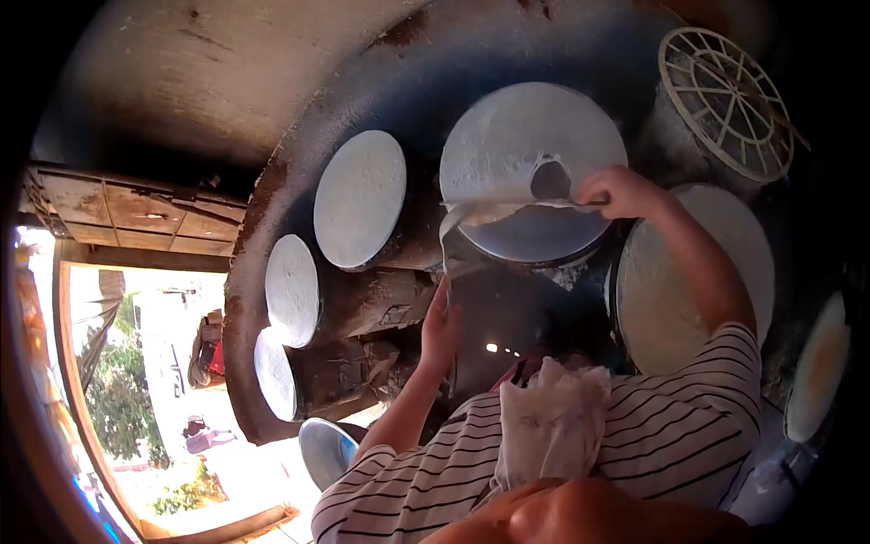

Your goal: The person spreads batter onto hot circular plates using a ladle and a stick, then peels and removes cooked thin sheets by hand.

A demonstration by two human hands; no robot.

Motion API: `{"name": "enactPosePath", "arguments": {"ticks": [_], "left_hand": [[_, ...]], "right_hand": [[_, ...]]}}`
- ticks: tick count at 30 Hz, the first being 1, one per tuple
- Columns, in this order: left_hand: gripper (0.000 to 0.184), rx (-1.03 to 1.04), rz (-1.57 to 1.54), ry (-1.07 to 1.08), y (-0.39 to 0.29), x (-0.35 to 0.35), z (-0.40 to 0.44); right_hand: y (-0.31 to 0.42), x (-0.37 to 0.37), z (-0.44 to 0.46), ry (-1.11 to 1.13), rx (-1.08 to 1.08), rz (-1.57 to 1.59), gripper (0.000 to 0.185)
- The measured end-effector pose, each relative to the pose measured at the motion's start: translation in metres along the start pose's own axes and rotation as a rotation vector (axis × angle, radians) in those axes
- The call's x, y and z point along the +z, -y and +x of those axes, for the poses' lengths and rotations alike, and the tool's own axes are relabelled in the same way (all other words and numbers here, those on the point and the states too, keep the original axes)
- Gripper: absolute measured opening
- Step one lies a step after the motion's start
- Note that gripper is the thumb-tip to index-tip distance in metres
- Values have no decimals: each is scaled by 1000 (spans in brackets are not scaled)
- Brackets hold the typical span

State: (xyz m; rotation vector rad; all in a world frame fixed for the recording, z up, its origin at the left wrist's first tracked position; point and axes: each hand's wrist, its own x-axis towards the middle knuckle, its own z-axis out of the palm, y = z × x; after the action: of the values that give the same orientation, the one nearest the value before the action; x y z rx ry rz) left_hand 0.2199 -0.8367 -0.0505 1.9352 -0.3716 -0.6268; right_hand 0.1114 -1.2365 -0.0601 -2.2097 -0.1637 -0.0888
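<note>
**Pale sheet part-raised at the large round plate**

Clock directions are taken from the middle of the large round plate (535, 243); a thin, whitish sheet (494, 212) lies along its lower part, folded over near 6 o'clock and trailing down past the rim at 8 o'clock; a dark round gap shows in the white surface above the fold. The right hand (619, 192), at 3 o'clock, has its fingers closed around the end of a thin rod (589, 202) lying along the fold; the left hand (441, 328), out at 7 o'clock, is at the sheet's hanging end, though whether its fingers clamp it I cannot tell. Three smaller white discs (360, 199) stand between 8 and 9 o'clock; another large pale disc (693, 281) sits at 4 o'clock; a spoked round grate (725, 104) leans between 2 and 3 o'clock.
</note>
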Motion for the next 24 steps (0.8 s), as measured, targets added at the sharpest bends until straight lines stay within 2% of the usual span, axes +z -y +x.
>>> {"name": "enactPosePath", "arguments": {"ticks": [3, 4, 7, 9, 11, 13, 14, 17, 19, 20, 22, 24], "left_hand": [[51, -59, -43, 36, 8, -1, -26], [51, -148, -95, 33, -15, 7, -23], [51, 18, 87, 81, 0, 22, -4], [52, 81, 87, 130, 26, 18, -12], [53, 121, 20, 143, 42, 17, -14], [54, 23, 2, 136, 14, 29, -8], [54, -73, 32, 151, -17, 33, -16], [55, 154, -74, 222, -37, 11, -14], [54, 382, -129, 234, -60, -22, -8], [55, 416, -185, 238, -68, -38, -9], [56, 486, -297, 250, -84, -69, -8], [58, 392, -377, 260, -86, -87, -7]], "right_hand": [[-25, 4, -43, -237, 219, 113, 36], [-22, 11, -39, -463, 312, 106, 38], [-28, 58, -37, -445, -35, -378, 38], [8, 69, -56, -262, 36, -214, 36], [24, 66, -63, -358, 89, -226, 36], [22, 74, -57, -492, 175, -269, 37], [26, 81, -54, -491, 101, -260, 40], [56, 105, -79, -395, 39, -457, 35], [74, 147, -100, -620, 227, -167, 33], [80, 172, -103, -725, 325, -12, 32], [113, 225, -32, -832, 476, 631, 31], [119, 275, 73, -839, 449, 879, 31]]}}
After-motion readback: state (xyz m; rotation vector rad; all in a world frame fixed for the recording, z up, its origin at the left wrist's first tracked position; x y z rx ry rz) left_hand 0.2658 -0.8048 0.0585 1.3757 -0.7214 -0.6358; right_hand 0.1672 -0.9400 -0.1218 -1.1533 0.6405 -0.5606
